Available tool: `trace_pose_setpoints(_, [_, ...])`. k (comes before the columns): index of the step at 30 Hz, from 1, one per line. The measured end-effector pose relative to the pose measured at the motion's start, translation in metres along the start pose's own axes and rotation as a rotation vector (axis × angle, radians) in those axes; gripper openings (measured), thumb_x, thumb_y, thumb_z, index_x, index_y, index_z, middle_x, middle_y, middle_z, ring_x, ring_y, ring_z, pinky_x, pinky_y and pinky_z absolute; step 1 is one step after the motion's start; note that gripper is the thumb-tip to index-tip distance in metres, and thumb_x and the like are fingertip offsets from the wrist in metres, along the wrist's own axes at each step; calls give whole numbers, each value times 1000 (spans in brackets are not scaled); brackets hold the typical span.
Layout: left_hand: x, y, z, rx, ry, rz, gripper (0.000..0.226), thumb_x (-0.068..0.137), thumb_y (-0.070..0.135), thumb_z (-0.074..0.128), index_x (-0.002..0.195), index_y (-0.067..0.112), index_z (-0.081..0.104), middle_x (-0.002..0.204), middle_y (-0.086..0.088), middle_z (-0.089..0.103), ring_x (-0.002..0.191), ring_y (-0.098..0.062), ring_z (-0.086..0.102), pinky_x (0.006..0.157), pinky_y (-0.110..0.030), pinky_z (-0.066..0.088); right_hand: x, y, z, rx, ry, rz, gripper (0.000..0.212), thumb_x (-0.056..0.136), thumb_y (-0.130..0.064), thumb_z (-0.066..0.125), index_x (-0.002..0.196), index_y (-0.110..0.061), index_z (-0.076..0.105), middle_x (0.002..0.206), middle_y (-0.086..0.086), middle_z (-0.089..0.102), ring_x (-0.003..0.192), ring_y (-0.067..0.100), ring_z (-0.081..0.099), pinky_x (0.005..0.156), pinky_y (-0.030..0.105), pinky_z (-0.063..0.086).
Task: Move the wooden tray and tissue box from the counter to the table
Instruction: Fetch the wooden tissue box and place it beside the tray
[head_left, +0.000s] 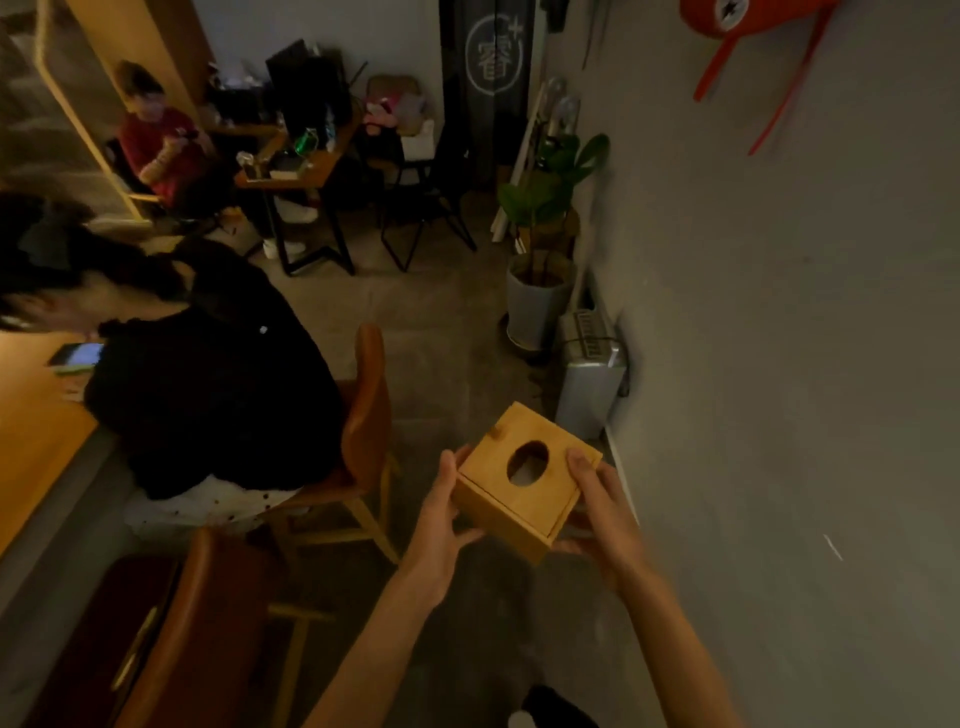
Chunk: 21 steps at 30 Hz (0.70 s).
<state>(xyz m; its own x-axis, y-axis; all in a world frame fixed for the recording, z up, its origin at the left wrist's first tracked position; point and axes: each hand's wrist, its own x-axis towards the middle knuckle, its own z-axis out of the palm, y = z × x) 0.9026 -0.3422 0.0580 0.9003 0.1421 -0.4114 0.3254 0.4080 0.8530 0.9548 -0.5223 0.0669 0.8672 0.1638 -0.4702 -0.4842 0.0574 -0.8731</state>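
Hands grip tissue box (524, 480) above the floor; left hand (444, 512) and right hand (597, 512) fingers pressing its sides.

A person in a black top (218, 395) is sitting on a brown chair (369, 415) at the left of the frame, leaning over a phone (78, 356) lying on the tabletop (36, 447). Another person in red (166, 150) is sitting at the upper left beside a cluttered desk (306, 171). A potted plant (540, 291) is standing against the grey wall (779, 338), with a heater (589, 374) just beside it.
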Motion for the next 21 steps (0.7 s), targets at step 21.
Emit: trace_pose_setpoints(21, [456, 219, 15, 1, 198, 29, 79, 79, 53, 67, 145, 53, 23, 135, -2, 53, 115, -29, 62, 86, -45, 57, 502, -249, 81, -370, -377, 62, 43, 72, -80, 54, 106, -56, 48, 129, 0, 56, 117, 26, 58, 103, 55, 47])
